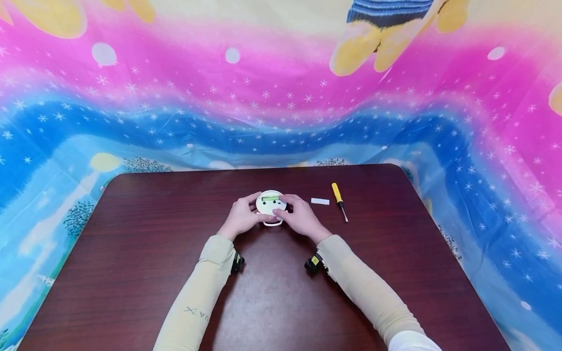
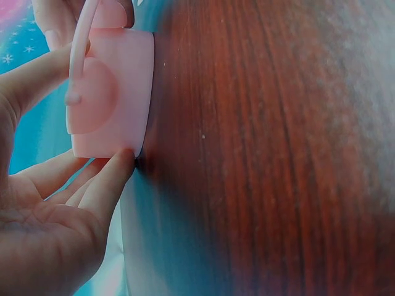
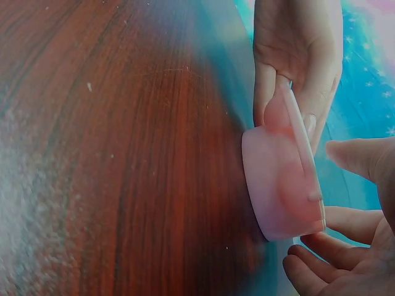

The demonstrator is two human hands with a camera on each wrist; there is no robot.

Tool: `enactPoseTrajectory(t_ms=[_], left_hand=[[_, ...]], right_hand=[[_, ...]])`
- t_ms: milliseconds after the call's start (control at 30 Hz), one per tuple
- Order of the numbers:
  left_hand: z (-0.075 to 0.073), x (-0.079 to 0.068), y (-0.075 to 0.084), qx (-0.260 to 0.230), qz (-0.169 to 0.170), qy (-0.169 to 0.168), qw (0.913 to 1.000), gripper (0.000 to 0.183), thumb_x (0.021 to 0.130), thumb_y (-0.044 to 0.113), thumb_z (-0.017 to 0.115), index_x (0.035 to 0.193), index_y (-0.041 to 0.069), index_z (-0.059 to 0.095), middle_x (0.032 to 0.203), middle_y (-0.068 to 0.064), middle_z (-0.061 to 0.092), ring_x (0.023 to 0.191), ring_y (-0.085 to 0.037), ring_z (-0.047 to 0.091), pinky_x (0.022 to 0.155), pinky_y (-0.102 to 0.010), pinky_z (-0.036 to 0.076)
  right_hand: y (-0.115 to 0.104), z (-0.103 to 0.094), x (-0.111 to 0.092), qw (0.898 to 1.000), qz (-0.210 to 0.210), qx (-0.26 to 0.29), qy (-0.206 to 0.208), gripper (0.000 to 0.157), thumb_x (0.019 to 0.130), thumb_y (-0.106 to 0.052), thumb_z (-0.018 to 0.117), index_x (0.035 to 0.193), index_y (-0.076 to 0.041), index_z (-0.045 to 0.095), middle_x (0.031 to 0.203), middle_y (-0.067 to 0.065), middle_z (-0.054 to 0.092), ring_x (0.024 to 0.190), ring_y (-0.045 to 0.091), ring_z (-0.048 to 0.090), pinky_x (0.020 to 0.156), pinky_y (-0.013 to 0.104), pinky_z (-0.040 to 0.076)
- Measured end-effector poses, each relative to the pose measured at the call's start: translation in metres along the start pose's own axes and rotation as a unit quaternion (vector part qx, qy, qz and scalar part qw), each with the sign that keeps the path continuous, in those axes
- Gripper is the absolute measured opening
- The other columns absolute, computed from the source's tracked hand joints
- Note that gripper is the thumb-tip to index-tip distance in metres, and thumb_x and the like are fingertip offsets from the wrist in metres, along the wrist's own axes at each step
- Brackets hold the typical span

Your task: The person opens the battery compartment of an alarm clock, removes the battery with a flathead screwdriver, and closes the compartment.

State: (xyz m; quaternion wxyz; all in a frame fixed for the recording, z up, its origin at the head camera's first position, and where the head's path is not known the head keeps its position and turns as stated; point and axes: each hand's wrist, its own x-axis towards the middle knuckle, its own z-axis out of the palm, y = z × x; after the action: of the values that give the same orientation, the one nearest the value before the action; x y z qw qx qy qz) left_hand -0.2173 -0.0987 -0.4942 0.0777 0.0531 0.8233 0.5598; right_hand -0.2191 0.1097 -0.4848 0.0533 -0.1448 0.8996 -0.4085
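A small round alarm clock (image 1: 271, 206) lies back side up on the table, pale in the head view and pinkish in the wrist views. Its battery slot is uncovered, with a green battery (image 1: 270, 198) in it and dark knobs just below. A curved handle (image 2: 80, 46) stands out at its near side. My left hand (image 1: 243, 214) grips the clock's left side, fingers along the wall and thumb at the near edge. At the right side, my right hand (image 1: 303, 217) holds the rim, its index finger by the battery's right end and its thumb over the back.
To the right lies a small white strip (image 1: 320, 201), shaped like a battery cover. Beyond it is a screwdriver (image 1: 338, 197) with a yellow and black handle. The dark wooden table (image 1: 272, 292) meets a printed cloth (image 1: 281, 112) along its back and sides.
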Motion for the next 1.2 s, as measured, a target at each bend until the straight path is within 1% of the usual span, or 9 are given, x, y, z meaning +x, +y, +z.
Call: enactPoseTrajectory(t_ms=[200,433,767,900,1067,1200], left_hand=[[0.0001,-0.001,0.0012,0.001,-0.002,0.0,1.0,0.093,0.078,0.02,0.096,0.157,0.0,0.049,0.151,-0.018,0.058,0.129,-0.032,0.065,0.103,-0.04,0.057],[-0.0003,-0.0009,-0.0001,0.006,-0.002,0.001,1.0,0.092,0.079,0.019,0.095,0.157,0.001,0.049,0.151,-0.018,0.058,0.129,-0.031,0.066,0.101,-0.039,0.057],[-0.0003,-0.0014,-0.0007,0.002,-0.001,0.0,1.0,0.091,0.078,0.02,0.096,0.156,0.003,0.052,0.15,-0.017,0.059,0.128,-0.032,0.066,0.101,-0.04,0.057],[0.0004,-0.0008,-0.0018,0.004,0.001,0.002,1.0,0.091,0.079,0.02,0.096,0.156,0.002,0.051,0.151,-0.018,0.059,0.128,-0.032,0.066,0.101,-0.039,0.057],[0.0007,-0.0003,-0.0012,0.004,0.0,0.002,1.0,0.092,0.079,0.02,0.096,0.157,0.001,0.05,0.152,-0.019,0.057,0.129,-0.033,0.065,0.102,-0.041,0.057],[0.0,-0.0013,-0.0002,0.001,0.001,0.002,1.0,0.093,0.079,0.021,0.096,0.157,0.001,0.05,0.152,-0.019,0.057,0.129,-0.034,0.066,0.102,-0.041,0.057]], right_hand=[[-0.0011,0.0018,-0.0012,1.0,0.003,0.011,0.009,0.053,0.1,-0.024,0.075,0.145,0.001,0.062,0.149,0.019,0.057,0.138,0.034,0.055,0.116,0.047,0.045],[-0.0009,0.0033,-0.0011,1.0,0.016,0.022,0.01,0.05,0.102,-0.021,0.074,0.147,-0.002,0.062,0.151,0.017,0.056,0.139,0.032,0.055,0.114,0.047,0.046],[-0.0014,0.0068,-0.0007,0.999,0.008,0.033,0.024,0.05,0.099,-0.012,0.075,0.146,0.001,0.062,0.151,0.019,0.056,0.137,0.033,0.056,0.112,0.046,0.048],[-0.0022,0.0058,-0.0002,0.999,-0.003,0.039,0.032,0.051,0.098,-0.01,0.076,0.146,0.001,0.062,0.151,0.018,0.055,0.139,0.034,0.054,0.114,0.047,0.047],[-0.0028,0.005,0.0005,0.999,-0.004,0.025,0.037,0.051,0.098,-0.012,0.077,0.145,-0.001,0.063,0.154,0.016,0.053,0.143,0.036,0.048,0.119,0.05,0.039],[-0.0027,0.0061,0.002,0.999,-0.005,0.017,0.041,0.051,0.098,-0.014,0.077,0.146,-0.002,0.063,0.155,0.014,0.052,0.144,0.035,0.046,0.12,0.051,0.038]])
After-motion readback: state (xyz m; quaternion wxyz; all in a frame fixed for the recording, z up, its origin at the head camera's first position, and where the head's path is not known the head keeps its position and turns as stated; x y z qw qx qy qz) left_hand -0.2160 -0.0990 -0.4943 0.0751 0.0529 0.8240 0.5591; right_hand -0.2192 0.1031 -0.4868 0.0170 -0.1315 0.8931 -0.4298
